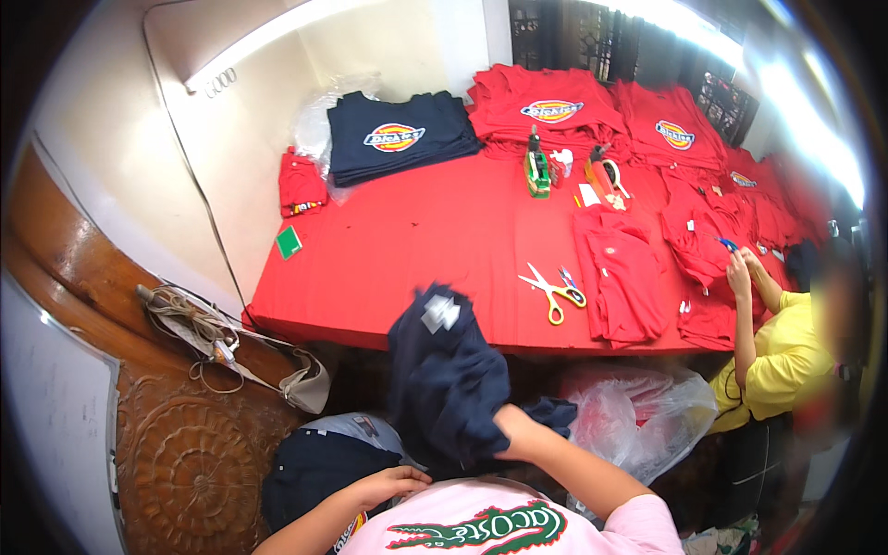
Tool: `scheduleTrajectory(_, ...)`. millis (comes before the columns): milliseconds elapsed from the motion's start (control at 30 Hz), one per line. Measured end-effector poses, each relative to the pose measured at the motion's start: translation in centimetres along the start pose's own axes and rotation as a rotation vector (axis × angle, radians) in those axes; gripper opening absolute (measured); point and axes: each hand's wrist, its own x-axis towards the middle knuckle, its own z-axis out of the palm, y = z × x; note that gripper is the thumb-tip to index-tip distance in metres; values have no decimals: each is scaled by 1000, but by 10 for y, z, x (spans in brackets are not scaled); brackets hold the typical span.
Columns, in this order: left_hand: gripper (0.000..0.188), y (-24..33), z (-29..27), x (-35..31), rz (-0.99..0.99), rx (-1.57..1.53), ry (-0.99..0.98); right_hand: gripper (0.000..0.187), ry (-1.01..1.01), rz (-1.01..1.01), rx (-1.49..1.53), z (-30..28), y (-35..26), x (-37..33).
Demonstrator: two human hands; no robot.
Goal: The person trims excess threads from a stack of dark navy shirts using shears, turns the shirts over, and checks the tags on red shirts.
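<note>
My right hand grips a bunched navy shirt and holds it up in front of me at the table's near edge. A white label shows near the shirt's upper end, and loose fabric hangs down on both sides of my hand. Low by my body is my left hand, its fingers loosely stretched out and nothing visible in them. Beside that arm lies a heap of navy shirts, partly hidden by my forearm.
On the red-covered table lie yellow-handled scissors, folded red shirts, a navy stack, tape dispensers and a green card. A clear plastic bag sits below right. At right, a person in yellow handles red shirts.
</note>
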Motion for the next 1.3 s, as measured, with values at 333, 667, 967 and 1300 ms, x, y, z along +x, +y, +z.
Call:
scheduleTrajectory(333,26,127,41,17,849,445,29,23,-786,82,-336,48,-53,3)
scheduleTrajectory(667,56,61,-15,100,40,1264,-479,43,-820,137,-379,10,-73,6)
scheduleTrajectory(967,52,-4,-22,23,232,64,-226,78,-428,460,-165,-23,-50,-40)
scheduleTrajectory(1300,78,-99,-59,4,235,-266,-50,69,-452,706,-5,-73,-18,-74)
